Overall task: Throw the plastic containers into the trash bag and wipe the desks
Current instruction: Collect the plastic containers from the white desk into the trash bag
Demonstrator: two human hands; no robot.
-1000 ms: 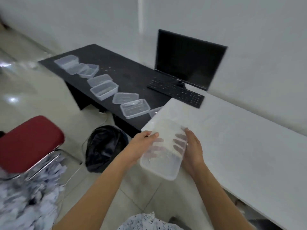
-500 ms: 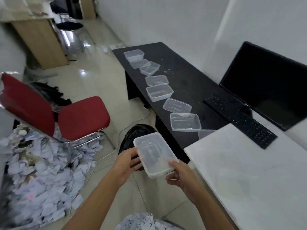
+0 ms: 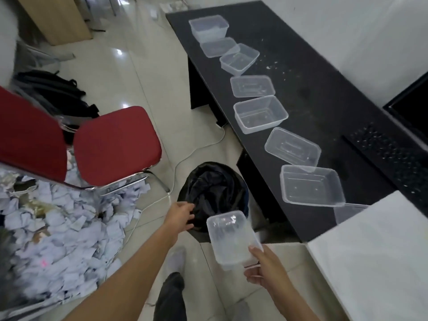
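Observation:
My right hand grips a clear plastic container by its near end and holds it tilted just right of the black trash bag, which stands on the floor. At the bag's near-left rim my left hand has its fingers curled on the plastic. Several more clear containers and lids line the front of the black desk, the nearest at its corner. The white desk adjoins it at lower right.
A red chair stands left of the bag over a heap of torn paper. A white cable runs across the floor. A keyboard and monitor sit on the black desk. A dark backpack lies behind the chair.
My left hand let go of the container and moved onto the bag's rim. My right hand alone carried the container down beside the bag as my view turned left and down.

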